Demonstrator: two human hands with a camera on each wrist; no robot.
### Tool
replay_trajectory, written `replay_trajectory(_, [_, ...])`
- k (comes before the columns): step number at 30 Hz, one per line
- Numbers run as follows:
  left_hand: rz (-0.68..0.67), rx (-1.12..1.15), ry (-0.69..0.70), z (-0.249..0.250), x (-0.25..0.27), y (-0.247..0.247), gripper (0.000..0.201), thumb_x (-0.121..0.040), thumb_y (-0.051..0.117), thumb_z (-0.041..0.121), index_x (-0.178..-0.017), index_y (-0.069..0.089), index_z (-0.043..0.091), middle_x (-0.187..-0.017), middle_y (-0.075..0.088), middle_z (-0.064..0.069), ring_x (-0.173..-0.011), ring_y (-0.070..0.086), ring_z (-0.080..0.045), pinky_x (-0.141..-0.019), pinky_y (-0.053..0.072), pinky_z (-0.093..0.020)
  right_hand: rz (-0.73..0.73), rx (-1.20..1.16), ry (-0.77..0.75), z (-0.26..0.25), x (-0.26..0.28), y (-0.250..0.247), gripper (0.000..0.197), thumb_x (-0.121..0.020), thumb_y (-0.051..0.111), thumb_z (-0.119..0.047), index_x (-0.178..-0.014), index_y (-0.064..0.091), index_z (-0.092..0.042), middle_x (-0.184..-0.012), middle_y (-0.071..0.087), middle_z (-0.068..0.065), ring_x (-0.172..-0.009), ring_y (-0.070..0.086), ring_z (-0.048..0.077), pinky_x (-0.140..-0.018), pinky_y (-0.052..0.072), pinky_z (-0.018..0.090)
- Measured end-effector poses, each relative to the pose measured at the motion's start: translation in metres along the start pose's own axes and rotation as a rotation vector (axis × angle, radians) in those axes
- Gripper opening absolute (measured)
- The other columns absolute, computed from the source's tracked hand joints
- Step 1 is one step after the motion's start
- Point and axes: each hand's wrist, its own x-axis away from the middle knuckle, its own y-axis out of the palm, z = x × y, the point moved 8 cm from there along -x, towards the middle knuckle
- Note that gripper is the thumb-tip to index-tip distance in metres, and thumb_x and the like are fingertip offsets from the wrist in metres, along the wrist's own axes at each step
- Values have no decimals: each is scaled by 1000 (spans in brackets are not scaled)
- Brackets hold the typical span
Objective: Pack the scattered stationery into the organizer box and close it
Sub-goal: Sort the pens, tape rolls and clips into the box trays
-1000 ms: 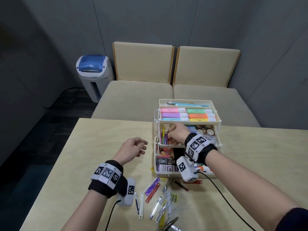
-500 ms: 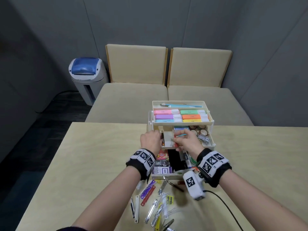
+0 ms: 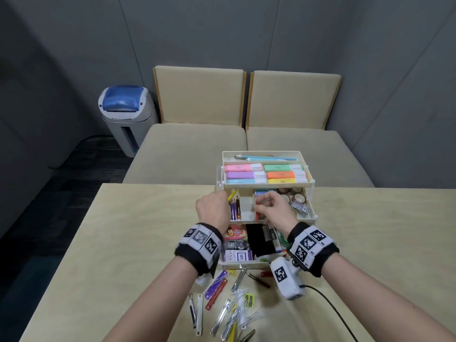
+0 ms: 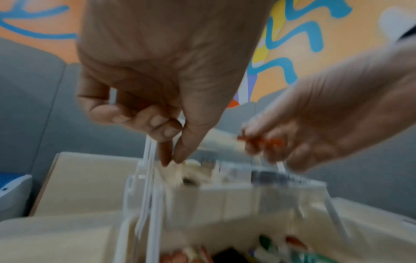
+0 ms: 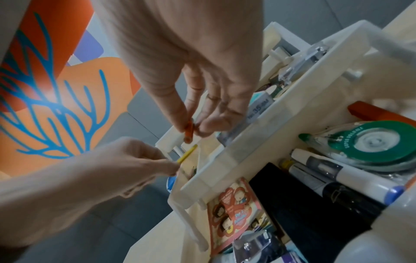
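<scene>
The cream organizer box (image 3: 311,217) stands open in three tiers at the table's far edge. My left hand (image 3: 226,197) is at the left compartment of the middle tray, where its thumb and fingers pinch a yellow stick (image 5: 187,154) among the pencils (image 3: 235,210). Over the tray's middle, my right hand (image 3: 261,211) pinches a small orange-red piece (image 5: 188,132), which also shows as an orange-red piece (image 4: 262,141) in the blurred left wrist view. Several loose clips and fasteners (image 3: 230,311) lie scattered on the table in front of the box.
The top tray holds pastel highlighters (image 3: 266,173) and a blue pen (image 3: 269,158). Tape rolls (image 3: 296,196) fill the middle tray's right side; markers (image 5: 333,176) and a green tape dispenser (image 5: 371,142) lie in the bottom. A shredder bin (image 3: 125,112) and sofa seats (image 3: 195,149) stand beyond the table (image 3: 138,230).
My left hand rose from the table and went to the middle tray's left compartment. My right hand shifted from that compartment toward the tray's middle, holding the orange-red piece.
</scene>
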Motion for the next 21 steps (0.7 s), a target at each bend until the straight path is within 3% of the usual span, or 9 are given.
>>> replay_trajectory(2, [42, 16, 5, -15, 8, -11, 15, -95, 48, 20, -93, 60, 12, -87, 66, -5, -77, 61, -26, -68, 44, -31, 10, 50, -14, -6, -6, 4, 18, -81, 71, -11, -81, 56, -21, -81, 65, 7, -73, 65, 26, -68, 55, 42])
replay_trajectory(6, [43, 132, -24, -49, 18, -25, 16, -92, 55, 25, -90, 65, 13, -86, 67, -8, -84, 61, -32, -68, 42, -33, -43, 164, -108, -33, -15, 31, 12, -84, 68, -10, -84, 58, -15, -83, 61, 3, -74, 59, 19, -71, 53, 33])
replay_trajectory(8, [20, 175, -31, -60, 16, -27, 13, -89, 60, 26, -87, 67, 14, -85, 68, -8, -84, 61, -32, -66, 41, -32, -57, 257, -137, -41, -17, 44, 8, -83, 68, -10, -90, 63, -10, -91, 65, 5, -83, 60, 19, -80, 52, 33])
replay_trajectory(11, [-31, 174, 30, -57, 9, -30, 11, -86, 65, 25, -81, 68, 15, -81, 69, -5, -80, 61, -27, -66, 43, -30, -91, 385, -176, -42, -12, 55, 6, -82, 66, -8, -86, 65, -12, -97, 66, 5, -93, 60, 20, -87, 49, 36])
replay_trajectory(15, [-134, 48, 234, -20, -3, -39, 6, -88, 64, 18, -87, 67, 12, -84, 66, -5, -73, 53, -19, -67, 41, -26, -46, 330, -204, -31, 16, 32, 9, -87, 61, -10, -88, 61, -18, -97, 62, 1, -90, 58, 16, -81, 49, 28])
replay_trajectory(18, [-235, -143, 355, 10, -12, -32, 9, -91, 58, 10, -95, 65, 7, -84, 58, -5, -74, 53, -21, -68, 46, -27, -139, 291, -151, 2, 52, 21, 9, -89, 60, -10, -89, 60, -19, -93, 64, -1, -86, 60, 13, -72, 47, 20])
replay_trajectory(21, [-285, -312, 440, 27, -17, -22, 14, -93, 53, 4, -101, 65, 4, -99, 63, -11, -84, 60, -25, -70, 49, -29, -254, 474, -71, 51, 81, 26, 10, -90, 57, -13, -87, 60, -22, -84, 62, -7, -80, 58, 8, -70, 45, 20])
